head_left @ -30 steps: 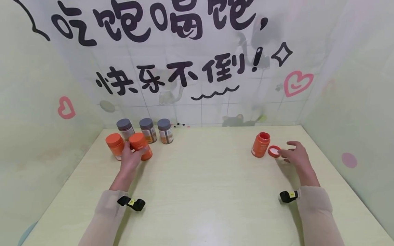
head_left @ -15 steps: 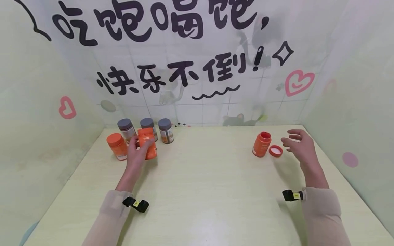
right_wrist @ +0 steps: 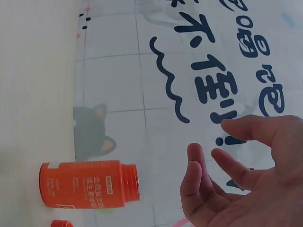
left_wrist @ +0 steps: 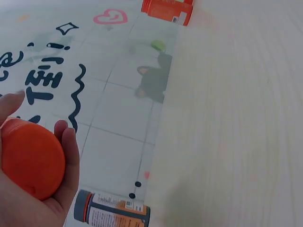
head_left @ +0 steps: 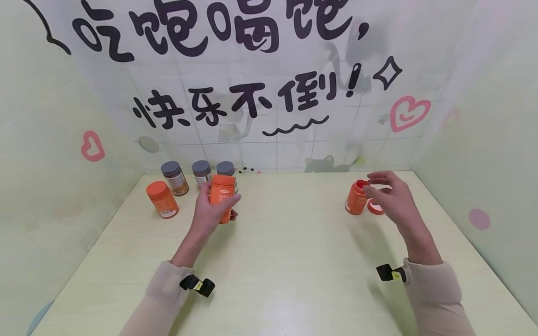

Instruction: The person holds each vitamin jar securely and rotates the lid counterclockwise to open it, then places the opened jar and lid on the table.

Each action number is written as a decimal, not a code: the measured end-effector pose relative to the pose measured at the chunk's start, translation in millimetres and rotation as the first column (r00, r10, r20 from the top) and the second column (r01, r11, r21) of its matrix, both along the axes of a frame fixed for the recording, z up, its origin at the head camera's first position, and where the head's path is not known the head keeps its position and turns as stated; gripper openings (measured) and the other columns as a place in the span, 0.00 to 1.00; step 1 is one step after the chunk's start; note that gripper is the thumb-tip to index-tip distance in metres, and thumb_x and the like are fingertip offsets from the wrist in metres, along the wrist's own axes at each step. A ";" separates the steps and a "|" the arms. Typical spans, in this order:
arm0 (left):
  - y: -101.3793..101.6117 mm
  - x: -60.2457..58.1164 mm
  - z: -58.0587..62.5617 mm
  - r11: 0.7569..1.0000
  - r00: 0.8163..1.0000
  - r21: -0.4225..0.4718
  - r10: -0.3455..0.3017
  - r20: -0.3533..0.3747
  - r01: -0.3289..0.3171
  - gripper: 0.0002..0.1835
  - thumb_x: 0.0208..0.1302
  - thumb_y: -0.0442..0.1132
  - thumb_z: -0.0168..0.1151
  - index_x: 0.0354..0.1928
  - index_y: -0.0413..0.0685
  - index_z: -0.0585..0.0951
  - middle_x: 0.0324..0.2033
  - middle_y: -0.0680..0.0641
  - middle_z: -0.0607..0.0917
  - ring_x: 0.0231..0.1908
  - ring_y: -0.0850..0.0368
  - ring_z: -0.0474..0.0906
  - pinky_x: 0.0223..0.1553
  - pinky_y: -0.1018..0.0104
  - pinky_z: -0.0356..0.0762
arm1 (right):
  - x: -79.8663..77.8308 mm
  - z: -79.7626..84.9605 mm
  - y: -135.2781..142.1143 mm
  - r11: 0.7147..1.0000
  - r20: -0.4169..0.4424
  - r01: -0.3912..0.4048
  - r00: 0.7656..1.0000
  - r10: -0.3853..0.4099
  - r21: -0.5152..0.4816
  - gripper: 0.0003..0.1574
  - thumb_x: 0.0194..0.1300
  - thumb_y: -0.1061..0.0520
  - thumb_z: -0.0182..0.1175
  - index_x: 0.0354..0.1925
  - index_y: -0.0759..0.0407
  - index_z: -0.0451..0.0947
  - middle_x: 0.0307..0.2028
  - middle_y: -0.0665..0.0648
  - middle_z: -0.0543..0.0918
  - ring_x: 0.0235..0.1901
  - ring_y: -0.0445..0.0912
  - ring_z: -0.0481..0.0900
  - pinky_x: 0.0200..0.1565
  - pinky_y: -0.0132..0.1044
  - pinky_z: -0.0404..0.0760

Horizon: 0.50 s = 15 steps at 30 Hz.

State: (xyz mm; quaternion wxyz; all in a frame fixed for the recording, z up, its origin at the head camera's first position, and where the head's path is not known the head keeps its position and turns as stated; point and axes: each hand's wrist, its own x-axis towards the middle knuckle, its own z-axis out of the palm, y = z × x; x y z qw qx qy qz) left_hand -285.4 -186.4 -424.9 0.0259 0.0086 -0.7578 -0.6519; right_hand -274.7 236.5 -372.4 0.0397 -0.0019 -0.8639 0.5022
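Note:
My left hand (head_left: 207,212) grips an orange plastic bottle (head_left: 222,190) with its lid on, lifted off the table. In the left wrist view the orange lid (left_wrist: 33,161) faces the camera, fingers and thumb around it. My right hand (head_left: 392,198) is in the air just right of an uncapped orange bottle (head_left: 355,201), its fingers loosely bent and holding nothing. That bottle stands upright, its threaded mouth bare in the right wrist view. Its red lid (head_left: 374,208) lies beside it with the white inside up, partly behind the right hand.
Another orange bottle (head_left: 162,200) with its lid on stands at the left. Three grey-capped bottles (head_left: 174,179) line the back left, the rightmost partly hidden by the held bottle. Printed walls rise behind and beside the pale table (head_left: 286,247).
My left hand has lifted the orange bottle and moved it to the right. My right hand has left the lid on the table, drawn back, then come left and up towards the uncapped bottle.

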 end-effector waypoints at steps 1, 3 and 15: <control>4.6 3.1 2.4 1.000 1.000 -0.022 -0.012 -0.012 0.012 0.40 0.61 0.49 0.70 0.69 0.55 0.57 0.48 0.43 0.76 0.30 0.54 0.85 0.38 0.61 0.86 | 0.5 1.2 -2.8 1.000 -0.006 -0.016 1.000 0.016 0.001 0.36 0.71 0.45 0.56 0.69 0.59 0.60 0.64 0.67 0.70 0.50 0.55 0.79 0.39 0.26 0.81; 13.9 9.9 7.0 0.996 0.999 -0.080 -0.039 -0.032 0.036 0.41 0.57 0.50 0.73 0.68 0.54 0.61 0.47 0.43 0.77 0.31 0.52 0.84 0.39 0.62 0.84 | 1.5 3.7 -7.6 0.999 -0.020 -0.044 0.999 0.044 0.008 0.36 0.71 0.45 0.57 0.69 0.58 0.60 0.62 0.66 0.72 0.46 0.50 0.82 0.40 0.28 0.82; 68.5 39.8 16.3 0.918 0.962 -0.384 -0.186 -0.198 0.098 0.23 0.53 0.42 0.72 0.51 0.57 0.74 0.37 0.51 0.84 0.34 0.53 0.80 0.35 0.61 0.80 | 13.8 4.9 -45.2 0.981 -0.079 -0.190 0.978 0.193 0.048 0.34 0.72 0.46 0.57 0.68 0.56 0.61 0.57 0.64 0.77 0.45 0.55 0.84 0.43 0.35 0.83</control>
